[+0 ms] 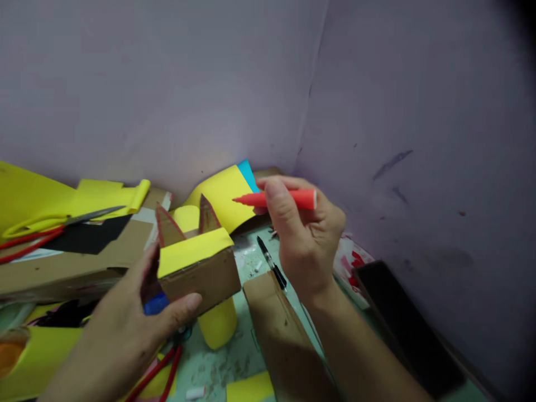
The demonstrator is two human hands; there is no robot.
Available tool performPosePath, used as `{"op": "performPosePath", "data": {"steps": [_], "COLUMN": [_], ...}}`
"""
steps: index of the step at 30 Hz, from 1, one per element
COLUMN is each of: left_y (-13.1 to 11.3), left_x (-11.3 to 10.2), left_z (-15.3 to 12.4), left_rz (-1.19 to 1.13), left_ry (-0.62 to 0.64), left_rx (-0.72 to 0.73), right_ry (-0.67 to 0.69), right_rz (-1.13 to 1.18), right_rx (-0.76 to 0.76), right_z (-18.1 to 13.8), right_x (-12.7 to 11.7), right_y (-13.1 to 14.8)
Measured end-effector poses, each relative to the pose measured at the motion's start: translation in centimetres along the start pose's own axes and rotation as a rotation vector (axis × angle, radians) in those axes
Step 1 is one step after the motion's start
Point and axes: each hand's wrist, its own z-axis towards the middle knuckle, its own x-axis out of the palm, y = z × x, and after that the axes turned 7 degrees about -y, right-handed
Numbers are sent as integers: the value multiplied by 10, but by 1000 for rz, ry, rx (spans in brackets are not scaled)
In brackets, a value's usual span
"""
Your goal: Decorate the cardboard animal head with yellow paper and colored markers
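Observation:
My left hand grips a small cardboard box with yellow paper on its top and two pointed cardboard ears rising from its far side, their edges coloured red. Between thumb and fingers of my right hand is a red marker, uncapped, its tip pointing left. That tip is above and to the right of the box, apart from it. A rounded yellow piece shows just below the box; whether they are joined I cannot tell.
Red-handled scissors lie on cardboard and yellow paper at left. A black pen and a cardboard strip rest on the green table. Yellow sheets lean against the wall behind. At right is a long black object.

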Motion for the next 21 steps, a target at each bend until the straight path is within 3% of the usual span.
{"op": "performPosePath", "data": {"steps": [3, 9, 16, 21], "left_y": [2, -2, 2, 4], "left_x": [0, -2, -1, -6], "left_z": [-1, 0, 1, 3], "left_rz": [-30, -325, -427, -408], "left_ry": [-42, 87, 116, 203], "left_rx": [-5, -197, -118, -99], "right_ry": [30, 61, 124, 169], "right_rz": [50, 25, -39, 6], "right_rx": [38, 68, 146, 191], "right_z": [0, 6, 5, 0], "right_x": [1, -5, -16, -16], "right_y": [-4, -7, -3, 11]}}
